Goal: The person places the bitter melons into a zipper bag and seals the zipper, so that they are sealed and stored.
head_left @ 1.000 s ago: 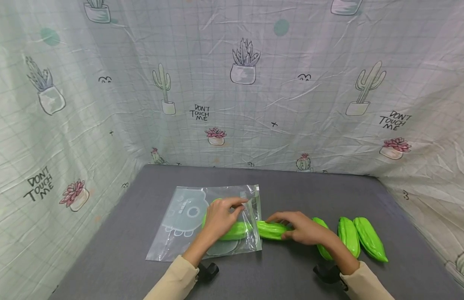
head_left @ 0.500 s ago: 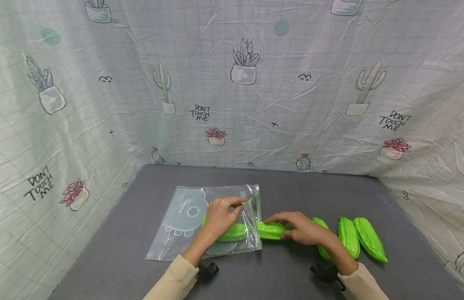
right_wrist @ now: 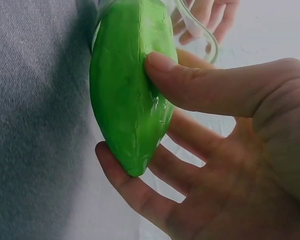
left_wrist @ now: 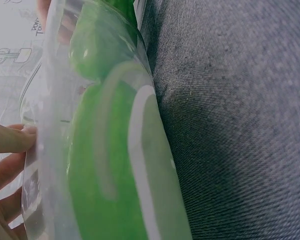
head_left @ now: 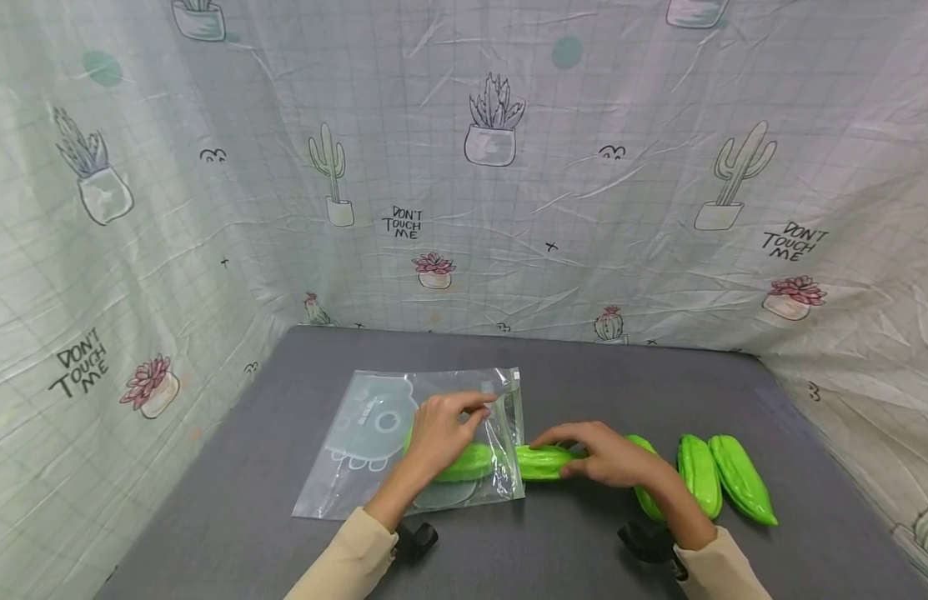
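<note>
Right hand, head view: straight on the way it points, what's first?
Most likely the clear bag, at its mouth edge, where the green vegetable that the right hand grips goes in; exact height is unclear.

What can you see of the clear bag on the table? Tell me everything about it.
The clear bag looks like thin, shiny plastic, with a pale cartoon print on its left part. It lies on the dark grey table, its opening facing the person's right, flatter on the left, bulging and creased toward the opening. Green shows through it. The left hand pinches it near the opening, and a green vegetable, gripped by the right hand, reaches partly in.
</note>
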Action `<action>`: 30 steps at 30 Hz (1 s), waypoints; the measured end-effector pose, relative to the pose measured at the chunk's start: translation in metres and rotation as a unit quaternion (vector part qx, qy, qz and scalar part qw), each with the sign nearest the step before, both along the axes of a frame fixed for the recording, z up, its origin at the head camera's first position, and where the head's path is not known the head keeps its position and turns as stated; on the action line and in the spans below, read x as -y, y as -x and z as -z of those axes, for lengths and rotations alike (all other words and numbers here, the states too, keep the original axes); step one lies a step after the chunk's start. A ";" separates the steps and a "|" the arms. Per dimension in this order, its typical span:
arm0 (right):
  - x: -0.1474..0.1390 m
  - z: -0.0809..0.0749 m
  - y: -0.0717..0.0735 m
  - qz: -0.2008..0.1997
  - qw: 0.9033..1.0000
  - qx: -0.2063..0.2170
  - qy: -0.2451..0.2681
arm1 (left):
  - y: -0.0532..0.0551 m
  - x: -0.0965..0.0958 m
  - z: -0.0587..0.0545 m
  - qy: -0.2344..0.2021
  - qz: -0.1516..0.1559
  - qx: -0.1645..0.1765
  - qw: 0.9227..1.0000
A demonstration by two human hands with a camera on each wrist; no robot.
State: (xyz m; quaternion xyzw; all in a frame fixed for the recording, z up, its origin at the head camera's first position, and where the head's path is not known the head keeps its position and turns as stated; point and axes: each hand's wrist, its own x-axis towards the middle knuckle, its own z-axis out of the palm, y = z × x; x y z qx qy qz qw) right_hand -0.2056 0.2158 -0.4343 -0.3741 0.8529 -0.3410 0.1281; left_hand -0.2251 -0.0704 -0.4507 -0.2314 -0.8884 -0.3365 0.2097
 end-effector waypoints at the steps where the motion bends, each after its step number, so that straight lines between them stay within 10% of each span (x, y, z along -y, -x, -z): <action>1: 0.001 0.001 0.000 0.002 1.000 -0.003 0.000 | 0.000 0.000 0.000 0.001 0.000 -0.002 1.000; 30: 0.010 0.009 0.004 0.025 0.999 0.037 -0.010 | 0.001 0.000 0.000 0.005 0.002 -0.009 1.000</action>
